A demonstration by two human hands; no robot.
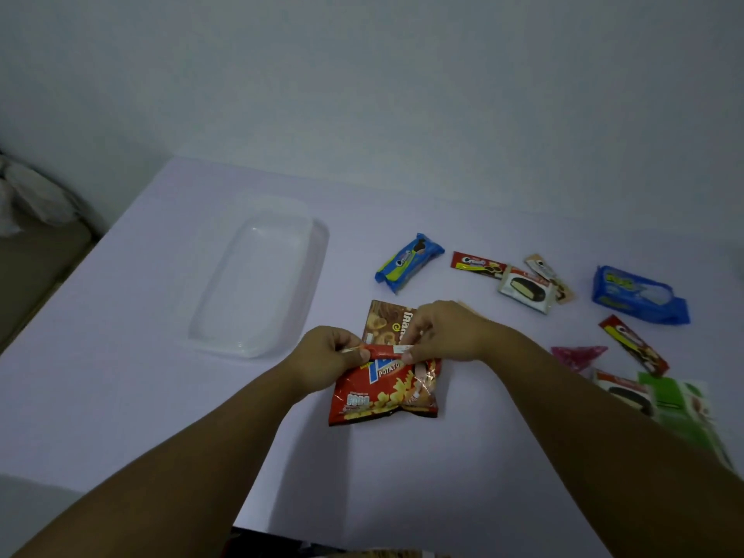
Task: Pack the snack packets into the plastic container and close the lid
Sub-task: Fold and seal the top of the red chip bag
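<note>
At the far left edge, beyond the table (120, 356), a pale crumpled bundle (32, 195) lay on a brownish surface; what it was could not be told. On the left half of the white table lay the clear plastic container (257, 283), lying flat, with no packets visible in or on it; whether the lid was on it could not be told.

Right of it, near the front, the left hand (326, 356) and the right hand (447, 336) each pinched the top edge of a red potato-snack packet (386, 392), the grip of both clamped on its seal. A brown snack packet (386, 320) lay just behind, partly covered by the hands.

Farther back sat a blue cookie packet (408, 261). To its right lay a red stick packet (477, 264), touching a white pie packet (523, 292), which overlapped a tan sachet (543, 267). Beyond these lay a large blue biscuit pack (640, 296). Nearer the right forearm were a pink wrapper (579, 356), a second red stick packet (634, 346), another pie packet (624, 392) and a green packet (676, 400), partly hidden by the arm.
</note>
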